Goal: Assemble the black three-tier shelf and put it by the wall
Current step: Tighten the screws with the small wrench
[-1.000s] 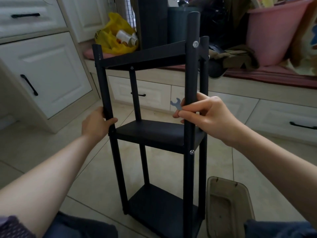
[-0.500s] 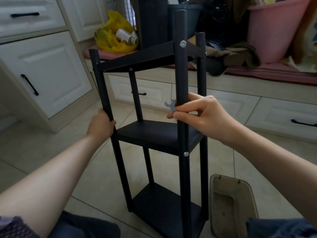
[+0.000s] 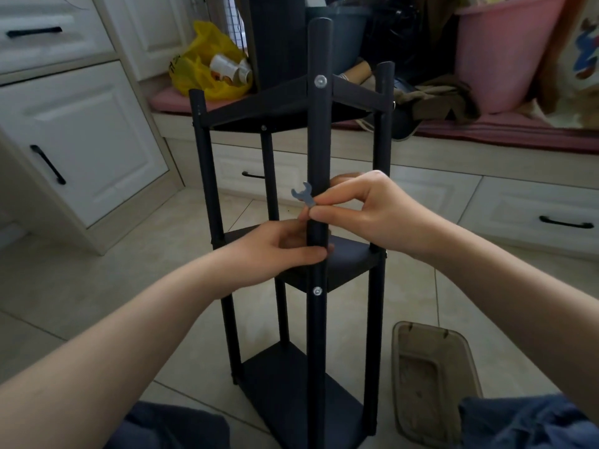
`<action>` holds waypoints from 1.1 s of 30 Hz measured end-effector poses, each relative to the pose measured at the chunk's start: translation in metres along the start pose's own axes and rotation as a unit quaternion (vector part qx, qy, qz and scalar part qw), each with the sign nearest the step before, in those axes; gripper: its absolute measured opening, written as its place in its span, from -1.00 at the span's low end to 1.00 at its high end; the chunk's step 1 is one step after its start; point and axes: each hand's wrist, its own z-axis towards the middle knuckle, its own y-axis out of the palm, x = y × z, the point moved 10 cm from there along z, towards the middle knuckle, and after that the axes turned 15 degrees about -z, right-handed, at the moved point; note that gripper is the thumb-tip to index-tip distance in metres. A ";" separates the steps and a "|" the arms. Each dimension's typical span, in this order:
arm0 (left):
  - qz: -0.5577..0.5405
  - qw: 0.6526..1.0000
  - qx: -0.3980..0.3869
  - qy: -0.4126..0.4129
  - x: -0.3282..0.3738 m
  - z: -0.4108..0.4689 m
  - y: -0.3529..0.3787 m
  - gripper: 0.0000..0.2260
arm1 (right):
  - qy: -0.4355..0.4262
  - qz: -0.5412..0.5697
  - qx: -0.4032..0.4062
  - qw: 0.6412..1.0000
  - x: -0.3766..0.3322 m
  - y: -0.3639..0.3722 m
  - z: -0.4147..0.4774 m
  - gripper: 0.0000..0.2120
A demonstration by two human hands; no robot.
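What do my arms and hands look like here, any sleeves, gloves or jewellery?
The left hand and the right hand are bare, without gloves. The left forearm and right forearm are uncovered to the picture's edge; no sleeve shows. No ring, watch or bracelet shows.

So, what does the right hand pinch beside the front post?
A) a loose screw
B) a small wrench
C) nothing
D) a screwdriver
B: the right hand pinches a small grey wrench between its fingertips, just left of the post.
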 end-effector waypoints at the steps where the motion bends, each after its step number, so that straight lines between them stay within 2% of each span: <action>1: -0.010 1.000 0.007 0.016 0.002 0.001 0.002 -0.79 | -0.001 -0.002 -0.001 1.000 -0.001 0.000 0.000 -0.85; 6: -0.010 0.997 0.033 0.065 0.006 0.003 0.002 -0.85 | 0.016 0.045 0.004 0.999 0.001 -0.003 -0.001 -0.85; 11: -0.015 0.996 0.063 0.058 0.007 0.006 -0.011 -0.86 | 0.056 0.079 0.033 0.995 0.007 -0.007 0.001 -0.87; 14: -0.019 0.991 0.113 0.068 0.008 0.005 -0.024 -0.86 | 0.103 0.072 0.068 0.990 0.023 -0.009 -0.006 -0.87; 17: -0.008 0.979 0.183 0.086 0.007 0.004 -0.041 -0.80 | 0.133 0.030 0.069 0.988 0.035 -0.002 -0.018 -0.88; 21: -0.053 0.966 0.230 0.101 0.002 0.000 -0.061 -0.85 | 0.172 -0.017 0.028 0.985 0.048 0.025 -0.032 -0.85; 26: -0.071 0.971 0.210 0.095 0.000 0.001 -0.068 -0.88 | 0.205 -0.027 -0.062 0.976 0.055 0.078 -0.040 -0.83; 29: -0.087 0.970 0.204 0.098 0.000 0.003 -0.067 -0.87 | 0.207 -0.029 -0.075 0.975 0.053 0.102 -0.038 -0.83; 33: -0.041 0.966 0.230 0.115 0.003 0.000 -0.070 -0.85 | 0.214 -0.030 -0.077 0.973 0.052 0.126 -0.035 -0.84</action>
